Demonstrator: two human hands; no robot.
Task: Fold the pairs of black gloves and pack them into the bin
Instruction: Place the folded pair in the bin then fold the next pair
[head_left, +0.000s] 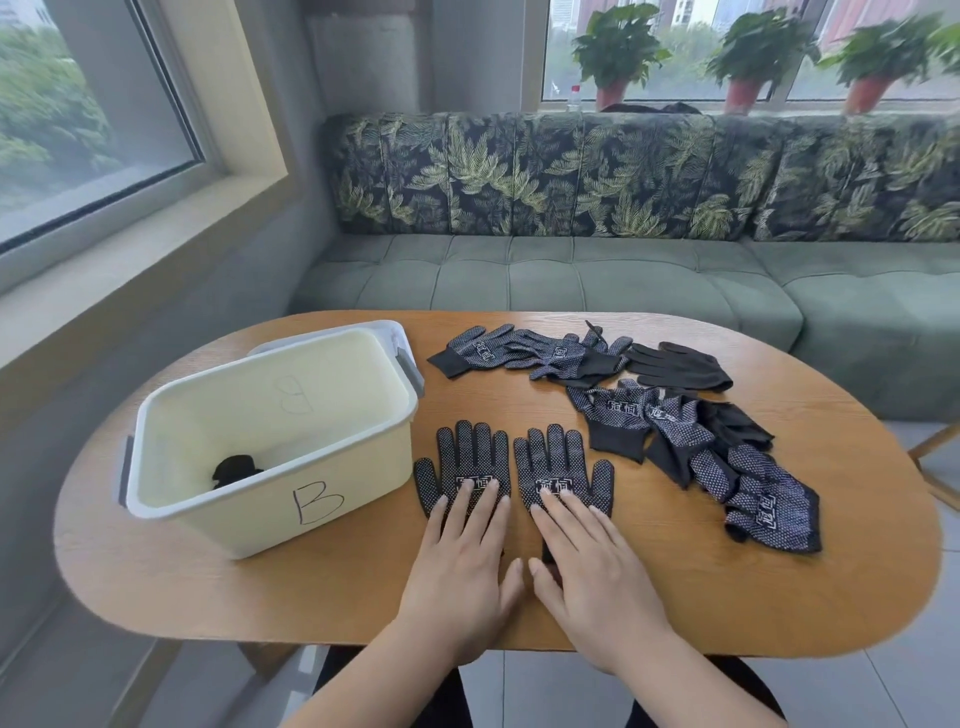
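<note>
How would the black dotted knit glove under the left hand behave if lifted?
Probably floppy: the black dotted knit glove under the left hand lies flat, and the heaped black gloves crumple and drape. Likely light: it looks thin. Its white grip dots may drag on the wooden table, bunching it when pushed.

Table (675, 597) across the lower half is seen to be wood, grain showing, finished pretty matt. The bin (234, 525) at left is moulded in smooth cream plastic with a slight sheen, with grey plastic handles (123, 467) fitted. Gloves (675, 431) are knitted black cloth, covered in pale grip dots. One plain glove (680, 366) right of centre is left undotted, matt. The sofa (519, 280) behind is upholstered in soft matt fabric.
</note>
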